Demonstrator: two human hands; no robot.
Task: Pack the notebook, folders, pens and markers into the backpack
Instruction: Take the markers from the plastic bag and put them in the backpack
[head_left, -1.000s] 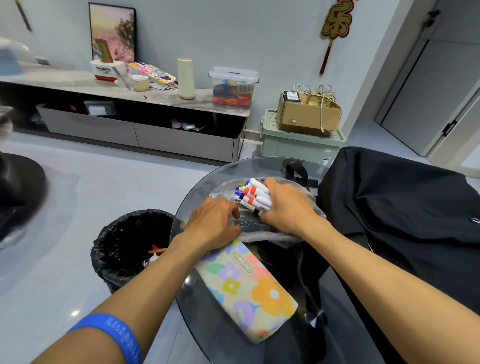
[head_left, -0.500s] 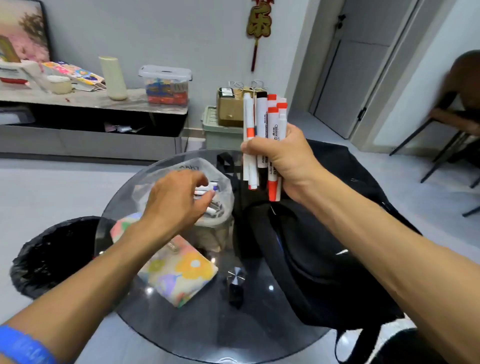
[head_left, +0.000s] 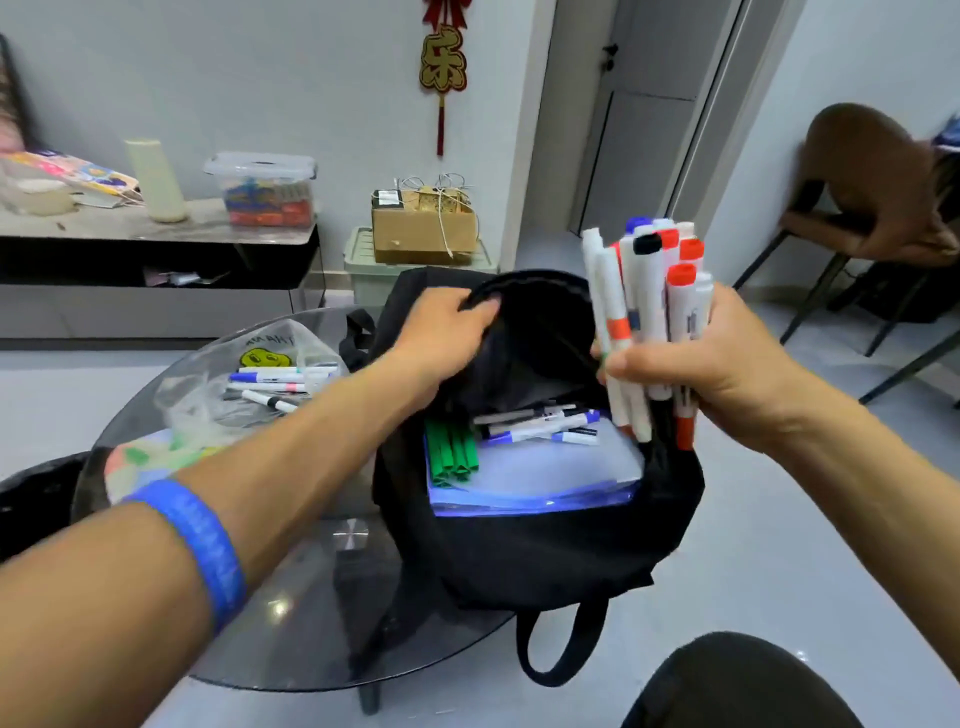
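White barrels with red, blue and black caps, and our right fingers (head_left: 631, 364) are curled tight round them: a fat bundle of markers (head_left: 647, 312) gripped in the right hand (head_left: 727, 374), poised just above the open mouth of the backpack (head_left: 545, 545). Our left fingers (head_left: 480, 306) pinch the top flap and hold it up, the left hand (head_left: 441, 332) keeping the opening wide.

Inside we see folders (head_left: 535, 478) lying flat, a green bundle (head_left: 452, 452) on them and a few pens (head_left: 540, 423) already in. Whether the notebook is in there we cannot tell. More pens (head_left: 283, 382) wait on the plastic bag (head_left: 249, 384) on the table (head_left: 311, 597), so by our reckoning we are well past halfway, with this handful and that leftover lot to go.

Half a second ago the left hand was over the plastic bag; now it has crossed to the backpack flap, and the markers have swung over the opening.
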